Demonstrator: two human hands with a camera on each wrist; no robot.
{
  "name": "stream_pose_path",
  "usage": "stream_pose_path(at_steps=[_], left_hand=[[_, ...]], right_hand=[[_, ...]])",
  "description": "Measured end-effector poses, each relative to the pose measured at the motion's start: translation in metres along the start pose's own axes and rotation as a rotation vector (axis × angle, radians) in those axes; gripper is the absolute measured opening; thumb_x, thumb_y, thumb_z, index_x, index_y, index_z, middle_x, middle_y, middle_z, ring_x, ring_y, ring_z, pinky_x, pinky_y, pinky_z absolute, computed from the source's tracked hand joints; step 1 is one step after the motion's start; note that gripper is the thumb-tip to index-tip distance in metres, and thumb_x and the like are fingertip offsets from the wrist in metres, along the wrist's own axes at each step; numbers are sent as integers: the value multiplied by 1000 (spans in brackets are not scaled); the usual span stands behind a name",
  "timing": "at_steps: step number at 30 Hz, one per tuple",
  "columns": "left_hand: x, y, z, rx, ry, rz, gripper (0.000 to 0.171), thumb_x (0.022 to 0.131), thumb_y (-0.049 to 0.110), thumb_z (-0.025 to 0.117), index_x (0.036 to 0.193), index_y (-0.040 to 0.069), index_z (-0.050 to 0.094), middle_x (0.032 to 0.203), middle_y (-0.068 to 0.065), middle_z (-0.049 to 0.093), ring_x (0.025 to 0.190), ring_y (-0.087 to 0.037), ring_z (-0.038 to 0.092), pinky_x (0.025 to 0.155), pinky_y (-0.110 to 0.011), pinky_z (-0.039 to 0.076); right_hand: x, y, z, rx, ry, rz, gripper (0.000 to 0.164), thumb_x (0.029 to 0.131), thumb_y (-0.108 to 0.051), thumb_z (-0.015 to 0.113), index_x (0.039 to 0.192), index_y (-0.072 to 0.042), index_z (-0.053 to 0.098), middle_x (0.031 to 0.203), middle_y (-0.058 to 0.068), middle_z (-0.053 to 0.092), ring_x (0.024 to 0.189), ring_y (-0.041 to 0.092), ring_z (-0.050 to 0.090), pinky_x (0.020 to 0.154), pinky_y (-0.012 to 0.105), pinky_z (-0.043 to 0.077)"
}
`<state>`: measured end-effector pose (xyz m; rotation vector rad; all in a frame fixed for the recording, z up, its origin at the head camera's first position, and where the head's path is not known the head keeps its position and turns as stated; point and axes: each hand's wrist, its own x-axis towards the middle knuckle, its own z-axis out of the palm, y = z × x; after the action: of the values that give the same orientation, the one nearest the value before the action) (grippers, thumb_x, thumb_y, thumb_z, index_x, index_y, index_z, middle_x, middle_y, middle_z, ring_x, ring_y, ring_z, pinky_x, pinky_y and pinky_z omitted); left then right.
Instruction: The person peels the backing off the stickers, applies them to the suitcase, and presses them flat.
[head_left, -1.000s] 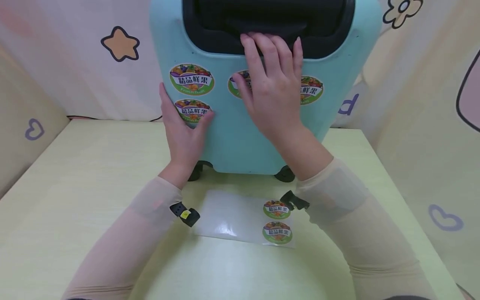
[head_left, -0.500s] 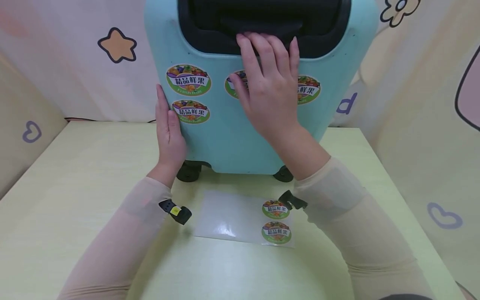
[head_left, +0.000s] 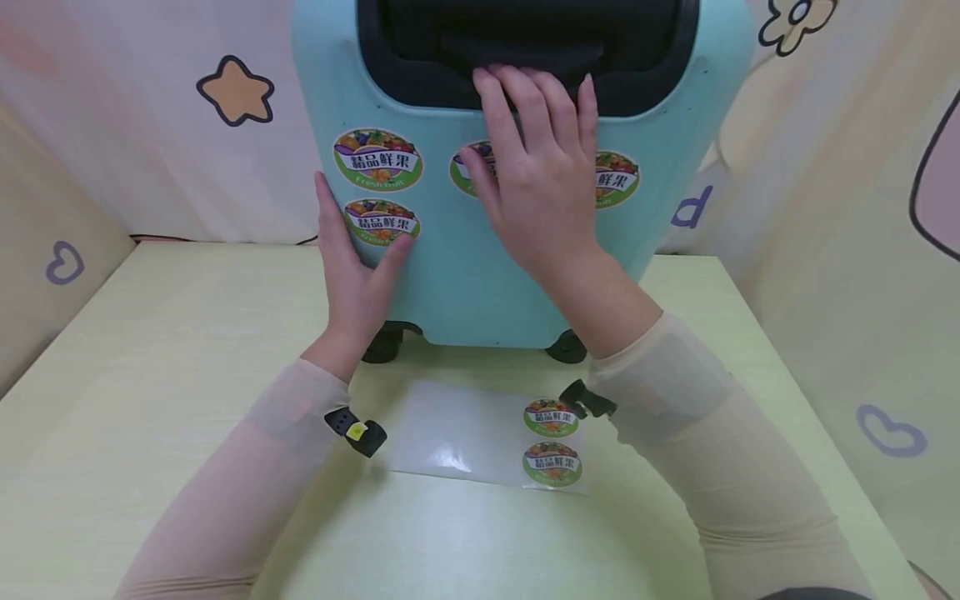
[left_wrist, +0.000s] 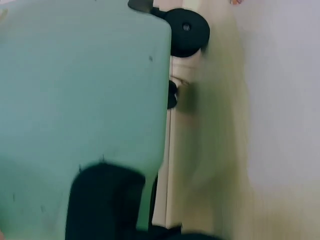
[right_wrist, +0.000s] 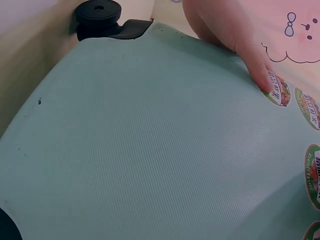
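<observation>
A light blue suitcase (head_left: 465, 283) stands upright on the table, oval fruit stickers on its front. My left hand (head_left: 352, 275) holds its lower left edge, fingers along the side. The left thumb presses the lower rim of the lower left sticker (head_left: 378, 218), as the right wrist view also shows with the left hand (right_wrist: 225, 25). Above that is another sticker (head_left: 378, 160). My right hand (head_left: 551, 183) holds the suitcase at its black handle recess (head_left: 637, 75), fingertips partly hidden there. It partly covers two stickers, including the right one (head_left: 621, 179). Neither hand shows in the left wrist view.
A glossy sticker sheet (head_left: 457, 433) lies on the table (head_left: 187, 400) before the suitcase, with two stickers at its right end. Black wheels (left_wrist: 187, 32) support the suitcase. A patterned curtain (head_left: 150, 125) hangs behind and at both sides.
Half a second ago my left thumb was off the sticker, with the hand flat against the side; now the thumb is back on the sticker's lower rim. My right hand has stayed in place.
</observation>
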<state>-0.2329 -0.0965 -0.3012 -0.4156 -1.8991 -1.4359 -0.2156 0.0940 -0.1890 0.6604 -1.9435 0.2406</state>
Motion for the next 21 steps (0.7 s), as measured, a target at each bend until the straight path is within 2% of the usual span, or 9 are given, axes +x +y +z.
stream_pose_path(at_steps=[3, 6, 10, 12, 14, 17, 21], left_hand=[[1, -2, -7, -9, -29, 50, 105, 82, 69, 46, 148, -1, 4, 141, -13, 31, 125, -16, 31, 105, -29, 27], [0, 7, -13, -36, -73, 92, 94, 90, 61, 39, 146, -7, 4, 144, -18, 26, 129, -17, 27, 109, -30, 20], [-3, 24, -16, -72, -120, 115, 71, 100, 35, 35, 144, -11, 2, 141, -23, 25, 129, -18, 26, 109, -30, 20], [-3, 26, -16, -58, -117, 123, 59, 101, 18, 31, 143, -13, 3, 141, -25, 25, 131, -18, 26, 110, -30, 18], [-3, 22, -17, -40, -100, 119, 53, 99, 4, 30, 143, -13, 6, 143, -24, 26, 133, -16, 26, 110, -30, 17], [-2, 8, -21, 7, -67, 111, 48, 98, -4, 29, 143, -11, 14, 146, -21, 28, 135, -15, 26, 110, -31, 19], [-1, -11, -30, 50, -68, 67, 48, 100, 2, 35, 146, 1, 22, 148, -8, 32, 132, -13, 34, 106, -31, 30]], right_hand=[[0, 0, 0, 5, 1, 0, 48, 98, -38, 41, 134, -7, 48, 134, 12, 47, 126, 28, 35, 111, 44, 4], [-1, 1, 0, 10, 2, -4, 48, 98, -37, 43, 134, -6, 48, 134, 12, 47, 127, 28, 35, 111, 44, 4], [-3, 4, -4, 6, -15, -32, 48, 97, -32, 45, 136, -5, 46, 136, 12, 46, 128, 27, 34, 112, 44, 6], [-5, 7, -6, 5, -27, -64, 48, 96, -29, 47, 137, -4, 45, 138, 13, 44, 129, 28, 33, 112, 44, 7], [-10, 10, -9, 18, -42, -110, 47, 95, -26, 50, 137, -3, 45, 140, 14, 42, 132, 29, 31, 112, 44, 8], [-27, 12, -15, 79, -77, -193, 47, 92, -19, 57, 134, -2, 47, 141, 17, 41, 134, 31, 29, 111, 46, 9], [-71, 14, -18, 244, -199, -298, 44, 84, -7, 66, 126, -1, 54, 137, 19, 45, 130, 33, 36, 109, 49, 20]])
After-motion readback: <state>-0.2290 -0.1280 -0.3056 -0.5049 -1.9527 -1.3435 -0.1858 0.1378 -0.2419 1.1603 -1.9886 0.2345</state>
